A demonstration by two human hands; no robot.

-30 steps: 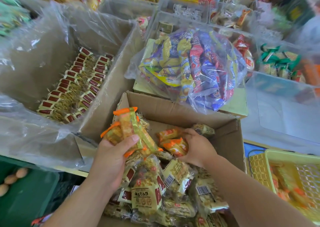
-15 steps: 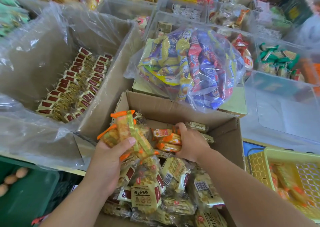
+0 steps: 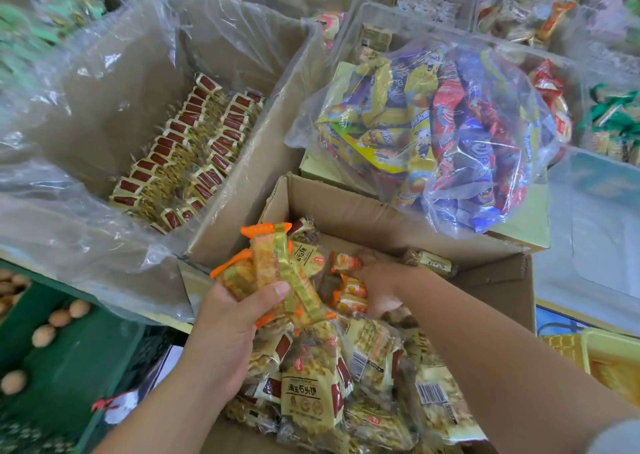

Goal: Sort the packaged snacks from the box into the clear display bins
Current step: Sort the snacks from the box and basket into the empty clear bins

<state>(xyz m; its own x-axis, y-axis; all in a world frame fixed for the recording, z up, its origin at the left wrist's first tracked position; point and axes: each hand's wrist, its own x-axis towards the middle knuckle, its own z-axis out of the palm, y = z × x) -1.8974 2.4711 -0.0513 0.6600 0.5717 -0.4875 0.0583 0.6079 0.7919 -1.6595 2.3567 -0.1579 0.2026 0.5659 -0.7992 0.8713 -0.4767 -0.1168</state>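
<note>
At left we log a plastic-lined carton of red-labelled packets. Centre: left hand, fingers gripping a bundle of orange-ended snack packets over the cardboard box. Right hand is down inside that box on small orange packets; we cannot tell its fingers' grip. At right, a clear bin.

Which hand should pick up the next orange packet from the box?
Right. The right hand touches the loose orange packets in the box; the left hand grips a bundle of packets.
</note>
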